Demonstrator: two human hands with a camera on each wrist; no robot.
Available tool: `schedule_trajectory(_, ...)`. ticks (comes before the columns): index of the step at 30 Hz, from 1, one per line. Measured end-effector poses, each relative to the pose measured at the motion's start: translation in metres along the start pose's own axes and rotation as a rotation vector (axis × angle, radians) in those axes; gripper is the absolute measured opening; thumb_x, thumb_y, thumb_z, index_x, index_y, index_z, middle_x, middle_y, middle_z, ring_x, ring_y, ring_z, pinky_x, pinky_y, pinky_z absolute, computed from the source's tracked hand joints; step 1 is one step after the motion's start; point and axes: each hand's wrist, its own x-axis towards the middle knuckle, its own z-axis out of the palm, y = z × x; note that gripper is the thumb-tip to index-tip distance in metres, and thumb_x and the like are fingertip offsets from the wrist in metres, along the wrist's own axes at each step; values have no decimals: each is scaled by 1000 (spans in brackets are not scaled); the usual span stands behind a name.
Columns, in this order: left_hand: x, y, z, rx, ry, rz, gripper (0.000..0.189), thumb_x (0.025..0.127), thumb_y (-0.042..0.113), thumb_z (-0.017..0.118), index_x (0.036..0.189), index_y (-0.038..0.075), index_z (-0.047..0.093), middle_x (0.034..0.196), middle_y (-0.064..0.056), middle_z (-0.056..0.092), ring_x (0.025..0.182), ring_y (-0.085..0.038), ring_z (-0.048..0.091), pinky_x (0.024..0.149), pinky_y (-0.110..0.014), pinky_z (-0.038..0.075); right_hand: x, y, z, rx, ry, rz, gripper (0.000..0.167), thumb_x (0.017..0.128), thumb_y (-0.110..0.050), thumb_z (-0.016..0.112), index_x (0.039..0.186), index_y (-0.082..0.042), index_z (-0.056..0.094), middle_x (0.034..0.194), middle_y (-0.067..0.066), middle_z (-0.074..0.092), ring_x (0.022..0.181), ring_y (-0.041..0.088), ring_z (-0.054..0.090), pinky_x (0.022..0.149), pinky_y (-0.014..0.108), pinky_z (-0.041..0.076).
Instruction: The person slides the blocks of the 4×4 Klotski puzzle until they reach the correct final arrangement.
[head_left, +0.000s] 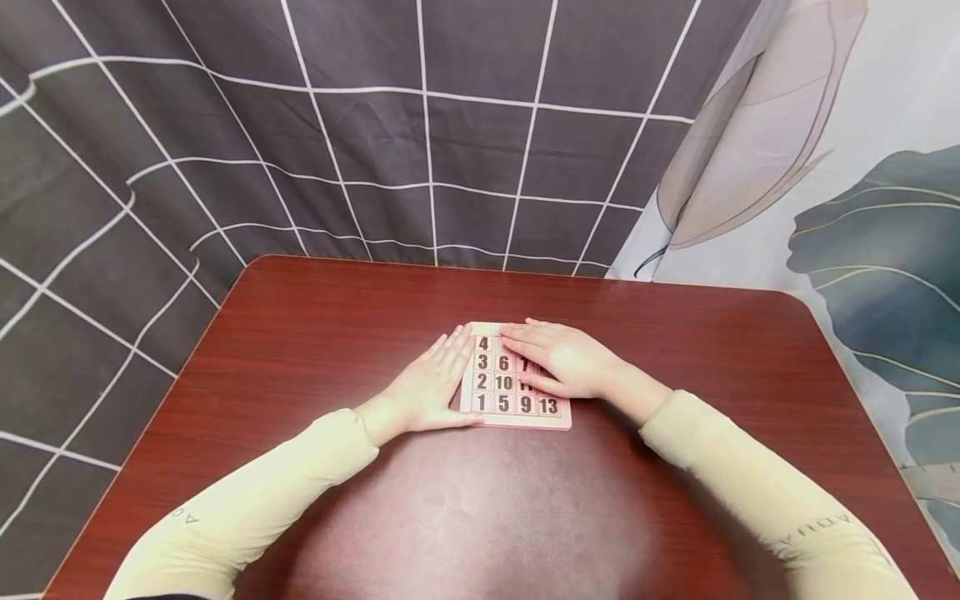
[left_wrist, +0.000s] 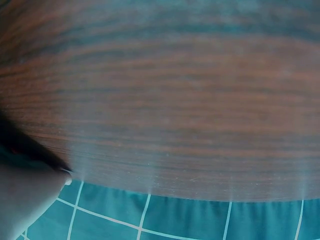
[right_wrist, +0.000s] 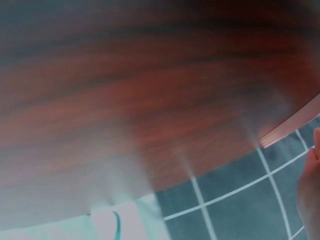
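Note:
A flat, pale number slide puzzle (head_left: 504,403) with pinkish edges and black numerals lies on the table in the head view. Along its left edge rests my left hand (head_left: 423,392), fingers extended away from me and the thumb at the near left corner. My right hand (head_left: 573,360) lies across the upper right part, fingers straight and pointing left, hiding several numbers. The bottom row reads 1, 5, 9, 13. In the left wrist view only part of the left hand (left_wrist: 30,202) shows; in the right wrist view, part of the right hand (right_wrist: 310,195) appears at the right edge.
The red-brown wooden table (head_left: 337,308) has rounded far corners. A dark grey curtain (head_left: 480,142) with white grid lines hangs behind it and to the left. At the right hangs a pale curtain (head_left: 750,242) with large leaf prints.

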Motion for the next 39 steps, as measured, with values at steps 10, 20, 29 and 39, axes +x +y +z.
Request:
schedule_trajectory(10, 0, 1, -2, -10, -5, 4, 118, 95, 70, 62, 165, -11, 13, 176, -30, 11, 166, -39, 14, 136, -49, 19, 22, -5, 7, -12, -37, -45, 57, 102, -32, 66, 151, -5, 58, 159, 11, 57, 150, 27, 53, 127, 48, 41)
schedule_trajectory(20, 1, 0, 0, 9, -2, 0, 119, 94, 72, 61, 166, -11, 13, 176, -30, 9, 166, -39, 14, 137, -47, 18, 6, 0, 1, -8, -44, -15, 59, 101, -33, 69, 151, -4, 59, 156, 12, 60, 148, 29, 55, 126, 49, 41)
schedule_trajectory(29, -3, -1, 2, 10, 0, 2, 119, 94, 72, 62, 165, -12, 16, 175, -31, 12, 166, -40, 14, 136, -50, 20, -2, 2, 4, -9, -5, -43, 57, 100, -30, 70, 149, -2, 60, 155, 13, 61, 146, 29, 56, 124, 52, 43)
schedule_trajectory(39, -1, 1, 0, -8, 0, 4, 119, 95, 71, 62, 165, -12, 14, 175, -31, 10, 166, -39, 13, 137, -49, 18, 5, -12, 6, -3, -9, -89, 61, 99, -35, 72, 152, -6, 58, 154, 10, 62, 145, 26, 58, 124, 45, 44)
